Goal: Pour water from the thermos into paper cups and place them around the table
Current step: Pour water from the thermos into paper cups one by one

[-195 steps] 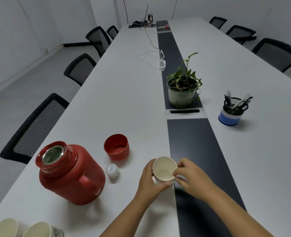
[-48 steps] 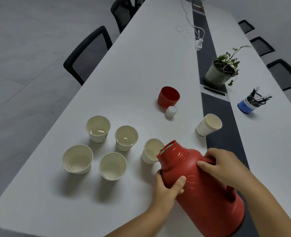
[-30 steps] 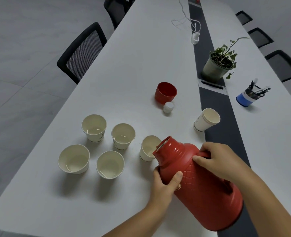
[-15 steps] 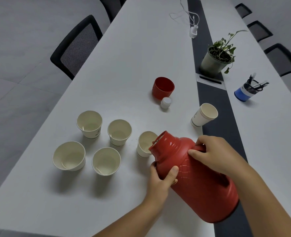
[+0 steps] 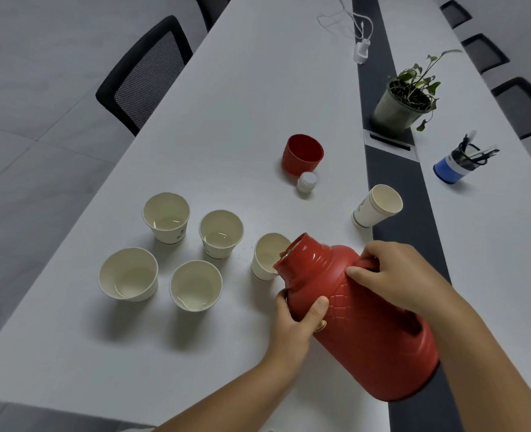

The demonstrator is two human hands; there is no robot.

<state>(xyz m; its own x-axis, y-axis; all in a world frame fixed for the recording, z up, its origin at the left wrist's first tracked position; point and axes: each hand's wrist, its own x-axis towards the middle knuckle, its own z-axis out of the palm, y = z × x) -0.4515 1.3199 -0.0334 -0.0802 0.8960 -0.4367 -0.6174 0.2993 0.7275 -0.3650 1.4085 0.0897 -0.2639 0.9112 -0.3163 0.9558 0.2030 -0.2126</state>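
The red thermos (image 5: 364,319) is tilted left, its open mouth over a paper cup (image 5: 265,254). My right hand (image 5: 395,272) grips its handle; my left hand (image 5: 298,319) holds its neck from below. Several paper cups with a little water stand to the left: (image 5: 166,216), (image 5: 220,233), (image 5: 128,274), (image 5: 195,285). A stack of spare cups (image 5: 376,205) leans by the dark strip. The red lid cup (image 5: 303,154) and white stopper (image 5: 306,181) sit behind.
The long white table (image 5: 258,88) has a dark centre strip (image 5: 395,182). On the strip stands a potted plant (image 5: 404,104); a blue pen holder (image 5: 457,165) is at right, a charger with cable (image 5: 362,53) farther back. A black chair (image 5: 145,76) stands at left.
Since 6.5 s ago several cups were set out and I picked up the thermos. Over the last second it stays tilted over the nearest cup; the view has shifted slightly.
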